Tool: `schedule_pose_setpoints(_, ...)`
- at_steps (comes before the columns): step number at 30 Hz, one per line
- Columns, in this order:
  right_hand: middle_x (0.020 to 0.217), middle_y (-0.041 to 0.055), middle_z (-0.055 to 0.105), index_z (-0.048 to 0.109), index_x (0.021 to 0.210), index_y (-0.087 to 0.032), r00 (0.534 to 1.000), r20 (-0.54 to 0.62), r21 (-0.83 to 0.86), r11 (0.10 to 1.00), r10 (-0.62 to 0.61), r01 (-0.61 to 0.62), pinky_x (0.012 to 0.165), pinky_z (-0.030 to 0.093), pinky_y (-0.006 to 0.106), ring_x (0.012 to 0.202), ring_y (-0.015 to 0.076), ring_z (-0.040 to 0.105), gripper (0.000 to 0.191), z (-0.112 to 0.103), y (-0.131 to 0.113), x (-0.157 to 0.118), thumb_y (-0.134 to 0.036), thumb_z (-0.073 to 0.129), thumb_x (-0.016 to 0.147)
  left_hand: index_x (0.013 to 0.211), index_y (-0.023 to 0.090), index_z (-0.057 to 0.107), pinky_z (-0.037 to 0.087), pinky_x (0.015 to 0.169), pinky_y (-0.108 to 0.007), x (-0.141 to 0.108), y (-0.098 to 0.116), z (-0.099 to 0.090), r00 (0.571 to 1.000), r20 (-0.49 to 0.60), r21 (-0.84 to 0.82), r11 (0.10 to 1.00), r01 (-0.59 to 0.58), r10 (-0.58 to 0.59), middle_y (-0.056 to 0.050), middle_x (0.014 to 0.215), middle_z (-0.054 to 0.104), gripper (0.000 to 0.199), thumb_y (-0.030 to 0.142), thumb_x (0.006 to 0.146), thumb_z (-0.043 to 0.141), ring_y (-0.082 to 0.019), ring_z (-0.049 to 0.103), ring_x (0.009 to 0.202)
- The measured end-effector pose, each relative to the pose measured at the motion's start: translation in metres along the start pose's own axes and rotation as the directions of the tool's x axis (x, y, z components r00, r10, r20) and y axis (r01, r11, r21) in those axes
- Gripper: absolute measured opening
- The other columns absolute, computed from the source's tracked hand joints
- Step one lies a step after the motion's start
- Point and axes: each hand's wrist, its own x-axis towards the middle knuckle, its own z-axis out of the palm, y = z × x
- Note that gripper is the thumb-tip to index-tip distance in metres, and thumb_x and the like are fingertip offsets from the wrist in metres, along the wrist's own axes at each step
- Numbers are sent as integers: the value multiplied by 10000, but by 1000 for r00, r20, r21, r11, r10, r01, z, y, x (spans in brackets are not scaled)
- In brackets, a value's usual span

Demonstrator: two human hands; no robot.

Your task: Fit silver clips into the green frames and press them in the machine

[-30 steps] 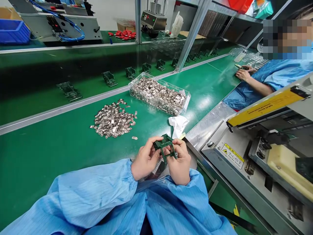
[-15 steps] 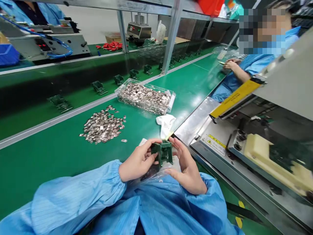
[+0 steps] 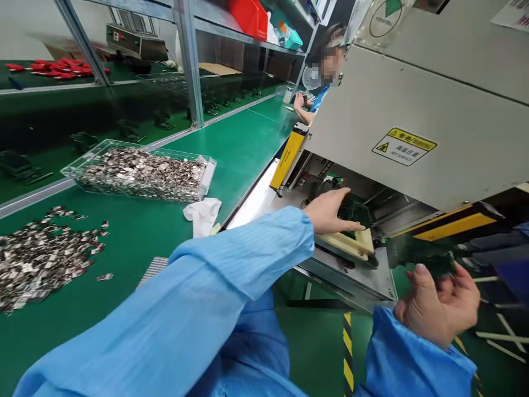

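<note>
My left hand (image 3: 326, 212) reaches in under the grey machine, its thumb and fingers around a dark green plastic part (image 3: 356, 214) at the cream-coloured fixture (image 3: 345, 242). Whether that part is seated in the fixture I cannot tell. Off to the right, in front of the machine, my right hand (image 3: 442, 303) has its fingers curled about another dark green plastic part (image 3: 425, 258), blurred by motion.
Small metal pieces lie in a heap (image 3: 45, 259) on the green bench and fill a clear tray (image 3: 209, 176). A white cloth (image 3: 203, 214) lies near the bench edge. Yellow bars (image 3: 289, 157) flank the machine opening. A co-worker's hand (image 3: 301, 102) shows farther along.
The view has swung right. My hands, together over the bench before, are now apart at the machine. The left has carried its green part to the fixture; the right now holds a green part.
</note>
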Motion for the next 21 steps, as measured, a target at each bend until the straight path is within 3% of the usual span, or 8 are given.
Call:
schedule_pose_setpoints(2,1023,80,622,589,1174,-193,1000,-13,12,1000,-20,21,1040,386,625,1085,346,598,688,6,-3,15,-357,854,560,1403,90,410,402,1099,-425,14,1,10,999,-4,-65,997,-38,37,-186,1404,521,764,373,768,727,-312,501,1296)
schedule_pose_setpoints(6,1060,92,655,588,1222,-204,952,300,-48,996,-52,70,1001,454,537,1056,303,627,668,35,-17,35,-397,825,627,1306,106,517,476,1034,-378,-7,-5,-7,985,-166,-340,935,-98,43,-151,1271,616,692,286,696,790,-249,614,1135)
schedule_pose_setpoints(8,1082,91,660,589,1243,-217,871,487,-109,985,-61,130,976,482,513,1054,298,628,655,50,-24,46,-443,796,664,1289,104,521,497,1009,-382,-40,-10,-31,987,-158,-450,892,-48,-27,-147,1228,629,711,257,660,813,-240,627,1105)
schedule_pose_setpoints(11,1072,77,675,620,1217,-233,686,728,-189,963,6,192,978,492,494,1075,304,625,631,65,-30,61,-517,768,674,1196,118,567,508,988,-412,-104,-24,-68,984,-39,-440,887,141,-176,-117,1142,655,645,232,620,836,-250,630,1082)
schedule_pose_setpoints(14,1133,90,671,605,1243,-232,587,807,-226,954,70,197,982,493,474,1149,324,597,667,71,-30,65,-578,739,690,1166,149,564,514,972,-434,-164,-49,-86,934,67,-409,845,345,-350,-97,1105,663,610,280,636,836,-254,636,1064)
schedule_pose_setpoints(17,1323,117,577,482,1382,-229,642,766,-269,922,30,278,1050,419,496,1280,341,494,756,60,-24,51,-603,667,751,1185,173,557,487,1012,-450,-194,-80,-78,897,92,-419,800,429,-433,-127,1256,587,631,345,644,832,-274,592,1162)
schedule_pose_setpoints(19,1414,127,500,392,1449,-225,786,617,-358,881,-26,310,1087,369,495,1332,329,435,761,40,-13,35,-591,594,813,1169,189,586,438,1068,-451,-195,-95,-65,894,90,-415,799,435,-440,-142,1435,436,652,380,604,849,-301,501,1286)
schedule_pose_setpoints(21,1384,152,525,407,1437,-194,940,341,-510,839,-5,190,1049,410,493,1285,328,487,715,8,4,18,-582,531,849,1164,208,611,385,1110,-453,-186,-105,-53,897,123,-399,807,436,-425,-132,1542,292,689,408,557,868,-329,390,1383)
